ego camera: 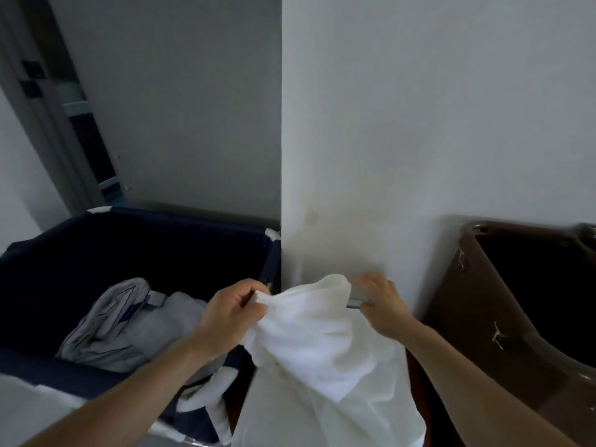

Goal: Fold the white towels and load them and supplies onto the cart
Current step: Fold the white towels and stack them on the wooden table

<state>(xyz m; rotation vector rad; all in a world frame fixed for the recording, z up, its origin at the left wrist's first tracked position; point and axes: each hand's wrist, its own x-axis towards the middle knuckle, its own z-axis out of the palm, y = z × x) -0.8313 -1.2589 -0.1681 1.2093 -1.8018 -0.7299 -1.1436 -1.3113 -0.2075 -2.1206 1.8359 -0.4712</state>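
A white towel (316,343) hangs crumpled in front of me, held up by both hands. My left hand (230,312) pinches its upper left edge between thumb and fingers. On the other side, my right hand (382,301) grips the upper right edge, and a thin pale strip shows under its fingers. The towel's lower part drapes down out of view at the bottom. To the left stands a dark blue fabric laundry cart (96,240) with grey and white striped linen (119,327) lying inside.
A white wall corner (282,156) rises straight ahead, close behind the towel. A brown bin (477,317) with a dark inside stands at the right against the wall. A doorway (64,101) opens at the far left.
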